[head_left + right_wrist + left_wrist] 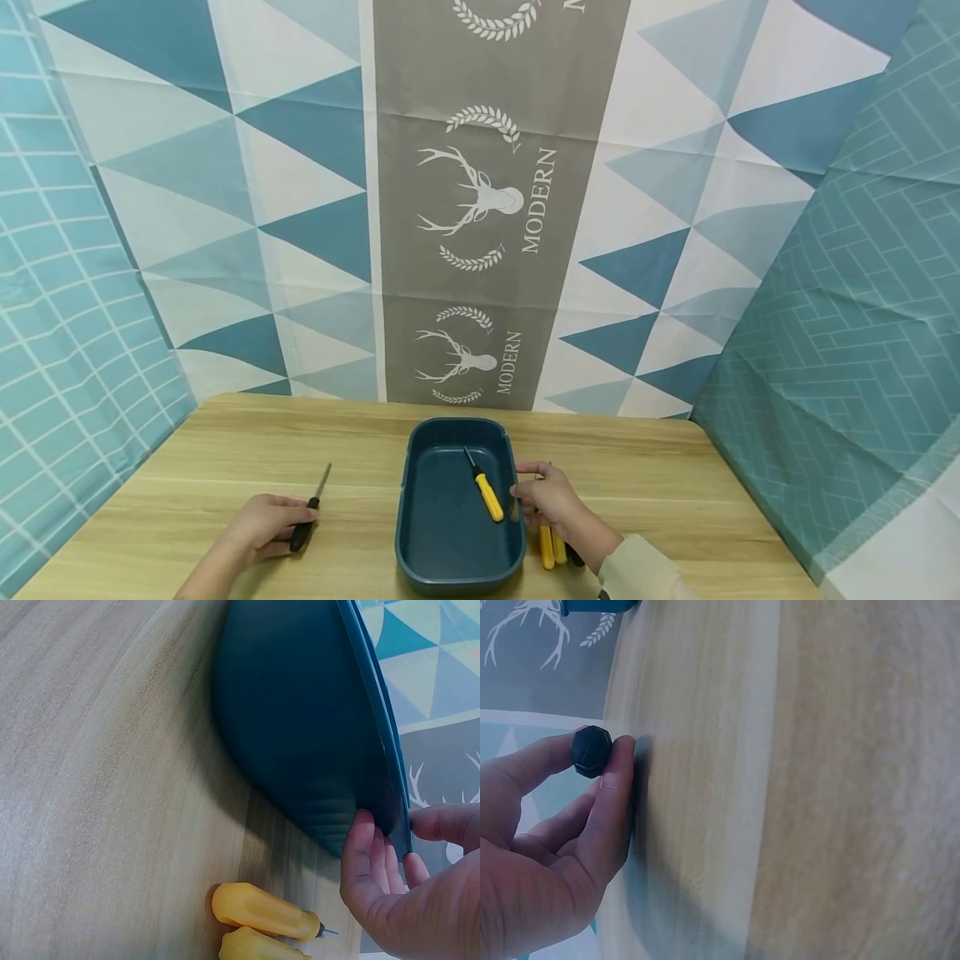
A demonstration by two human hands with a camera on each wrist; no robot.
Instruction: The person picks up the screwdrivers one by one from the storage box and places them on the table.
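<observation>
My left hand [262,525] pinches the black handle of a screwdriver [302,531] between thumb and fingers, left of the bin and close over the table. The screwdriver's metal shaft points away from me. In the left wrist view the butt of its handle [591,751] faces the camera. A dark blue rectangular bin [435,525] stands at the middle, and my right hand [553,498] grips its right rim, fingers outside and thumb over the edge. Inside the bin lies a yellow-handled screwdriver [489,497], its shaft toward the back.
Beside the bin, partly under my right hand, lie two yellow-handled screwdrivers [547,550] and a black handle [575,557]. The wooden table [337,442] ends at a patterned cloth backdrop [465,275], with blue cloths at both sides.
</observation>
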